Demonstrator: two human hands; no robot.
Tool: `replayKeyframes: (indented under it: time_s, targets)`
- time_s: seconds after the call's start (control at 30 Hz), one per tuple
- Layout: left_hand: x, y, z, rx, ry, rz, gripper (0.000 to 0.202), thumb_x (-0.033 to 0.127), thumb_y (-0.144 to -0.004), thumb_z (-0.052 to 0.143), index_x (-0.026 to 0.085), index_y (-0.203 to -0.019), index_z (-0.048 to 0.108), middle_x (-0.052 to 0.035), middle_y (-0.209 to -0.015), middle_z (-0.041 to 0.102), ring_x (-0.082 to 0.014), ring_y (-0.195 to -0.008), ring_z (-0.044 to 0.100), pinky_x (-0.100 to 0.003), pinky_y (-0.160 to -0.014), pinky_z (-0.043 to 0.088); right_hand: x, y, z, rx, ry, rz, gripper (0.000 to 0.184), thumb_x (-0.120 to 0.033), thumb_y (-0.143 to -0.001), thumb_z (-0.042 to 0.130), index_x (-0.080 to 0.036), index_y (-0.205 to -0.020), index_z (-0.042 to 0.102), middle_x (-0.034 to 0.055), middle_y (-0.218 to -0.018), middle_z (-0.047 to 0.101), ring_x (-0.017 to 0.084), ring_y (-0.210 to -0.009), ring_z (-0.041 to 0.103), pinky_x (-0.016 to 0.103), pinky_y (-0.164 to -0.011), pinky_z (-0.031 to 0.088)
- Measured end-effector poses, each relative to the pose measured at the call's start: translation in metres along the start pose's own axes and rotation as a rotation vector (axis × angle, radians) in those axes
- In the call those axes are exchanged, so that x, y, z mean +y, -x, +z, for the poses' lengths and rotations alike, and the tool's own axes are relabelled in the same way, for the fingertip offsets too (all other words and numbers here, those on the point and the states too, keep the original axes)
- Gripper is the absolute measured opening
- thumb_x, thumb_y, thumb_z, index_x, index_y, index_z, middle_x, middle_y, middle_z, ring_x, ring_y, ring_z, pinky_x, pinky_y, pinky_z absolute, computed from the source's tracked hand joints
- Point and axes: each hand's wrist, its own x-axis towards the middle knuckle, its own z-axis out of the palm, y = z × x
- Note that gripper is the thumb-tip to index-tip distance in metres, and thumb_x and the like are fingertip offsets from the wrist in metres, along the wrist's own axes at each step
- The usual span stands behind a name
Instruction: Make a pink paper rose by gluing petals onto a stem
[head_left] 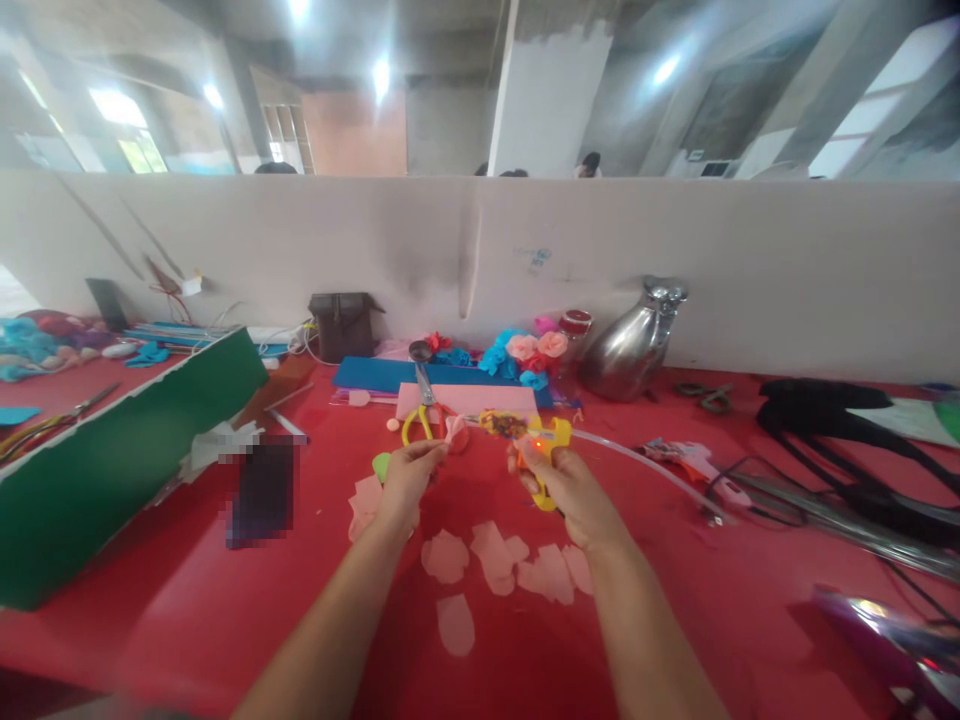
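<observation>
While left hand (411, 474) pinches pink piece (456, 433); right hand (559, 474) grips glue gun (560, 432); loose petals (491, 560) lie nearer; blue-and-pink flowers (523, 347) beyond

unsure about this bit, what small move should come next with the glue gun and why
Probably dab the glue gun lightly against the pink piece: the right grip holds the gun with its nozzle pointing at that piece, which the left grip pinches close by.

The right hand (568, 484) is partly hiding a yellow glue gun (559, 434), while a dark object (264, 490) leftward is appearing pixelated.
</observation>
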Motion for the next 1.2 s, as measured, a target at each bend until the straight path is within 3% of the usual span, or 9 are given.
replayKeyframes:
  time_s: [0.17, 0.33, 1.2]
  targets:
    - [-0.001, -0.002, -0.001, 0.017, -0.005, 0.017, 0.036, 0.039, -0.053, 0.074, 0.012, -0.077, 0.069, 0.0011, -0.055, 0.052, -0.0044, -0.044, 0.037, -0.02, -0.043, 0.027, 0.006, -0.002, 0.005, 0.028, 0.378, -0.025, 0.049, -0.062, -0.075, 0.047, -0.017, -0.058, 0.055, -0.0053, -0.041, 0.035, 0.008, -0.038, 0.029, 0.023, -0.038, 0.023]
    - [0.001, -0.001, -0.001, -0.014, -0.007, 0.03, 0.035, 0.039, -0.055, 0.073, 0.011, -0.076, 0.068, 0.0013, -0.057, 0.052, -0.0039, -0.043, 0.036, -0.02, -0.042, 0.025, 0.013, -0.003, 0.006, 0.107, 0.56, -0.096, 0.046, -0.06, -0.076, 0.048, -0.018, -0.06, 0.057, -0.0019, -0.047, 0.046, 0.01, -0.043, 0.038, 0.024, -0.042, 0.028]
    - [0.004, 0.002, 0.001, 0.0, -0.014, 0.027, 0.036, 0.038, -0.054, 0.073, 0.012, -0.077, 0.069, 0.0017, -0.055, 0.052, -0.0046, -0.044, 0.038, -0.021, -0.045, 0.026, 0.01, -0.002, 0.011, 0.116, 0.748, -0.089, 0.047, -0.059, -0.077, 0.045, -0.021, -0.052, 0.041, -0.0036, -0.044, 0.037, 0.011, -0.042, 0.035, 0.025, -0.042, 0.023]
